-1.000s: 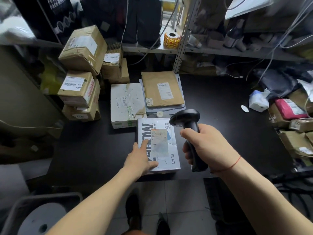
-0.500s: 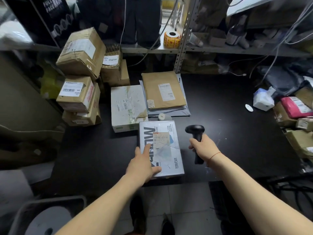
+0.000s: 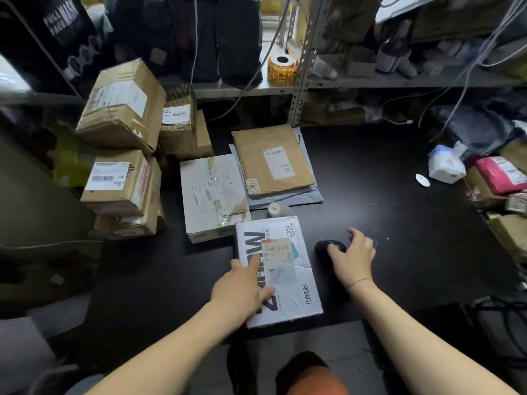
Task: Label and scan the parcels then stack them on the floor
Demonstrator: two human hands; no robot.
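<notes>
Broadly, the dark counter [image 3: 385, 195] carries the whole job. Taped cardboard boxes [image 3: 122, 109] are piled at its far left, and a white box [image 3: 211, 195] and a brown envelope [image 3: 271, 155] lie flat in the middle.

The parcel in hand is the white printed parcel [image 3: 296, 295]. It lies flat at the near edge of the counter, overhanging it slightly above the tiled floor [image 3: 313, 340].

The left hand [image 3: 242, 289] rests on the parcel's left half with fingers straight and flat, pressing down rather than gripping. The right hand [image 3: 355, 260] hovers just beside the parcel, its fingers spread and relaxed over the black scanner [image 3: 323, 246]. The scanner lies on the counter with nothing curled round it.

A shipping label [image 3: 278, 248] already sits on the parcel's top face, just ahead of the left fingertips. A small roll [image 3: 274, 209] stands just behind the parcel.

With the label on, labelling looks finished for this parcel. The step in hand seems to be the scan, or the turn from scanning to stacking. These pictures cannot say whether the barcode has been read.

If it has, the next move calls for both hands on the parcel's side edges. They would lift it level off the counter and lower it to the floor.
</notes>
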